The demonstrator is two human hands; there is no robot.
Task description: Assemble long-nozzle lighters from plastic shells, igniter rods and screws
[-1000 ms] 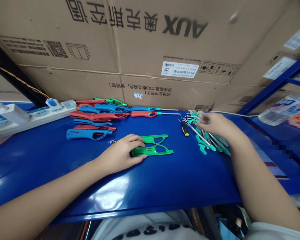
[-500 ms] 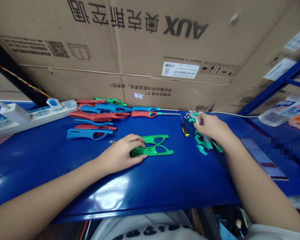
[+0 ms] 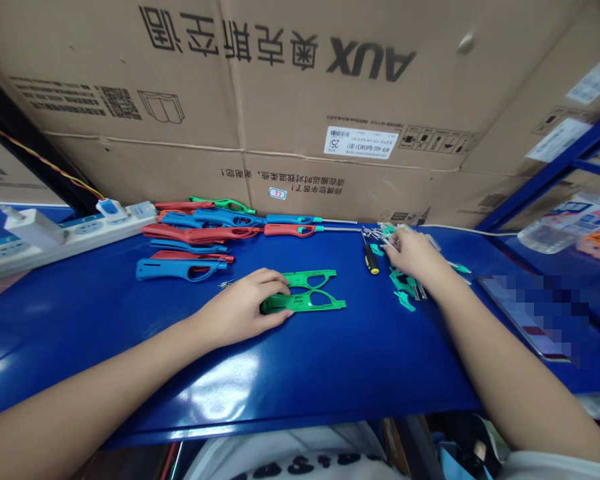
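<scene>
Two green lighter casing halves (image 3: 325, 301) lie side by side on the blue tabletop. My left hand (image 3: 257, 303) is closed over their left ends, pressing them to the table. My right hand (image 3: 413, 253) is at the pile of small lighter parts, its fingers pinched together; a thin pale piece shows at the fingertips, too small to name. Teal plastic pieces (image 3: 404, 300) and metal tubes lie under and around that hand, partly hidden by it. Just left of the pile rests a black and yellow screwdriver (image 3: 371, 259).
Red and blue lighter casings (image 3: 180, 269) are stacked at the left, with two assembled long lighters (image 3: 290, 230) beside them. A power strip (image 3: 85, 228) runs along the back left. A phone (image 3: 525, 317) lies at the right, near a plastic bottle (image 3: 555, 227). Cardboard boxes (image 3: 280, 100) stand behind.
My right hand has shifted slightly down and left within the pile, and some small parts have been spread about. The left hand stays on the green casing halves.
</scene>
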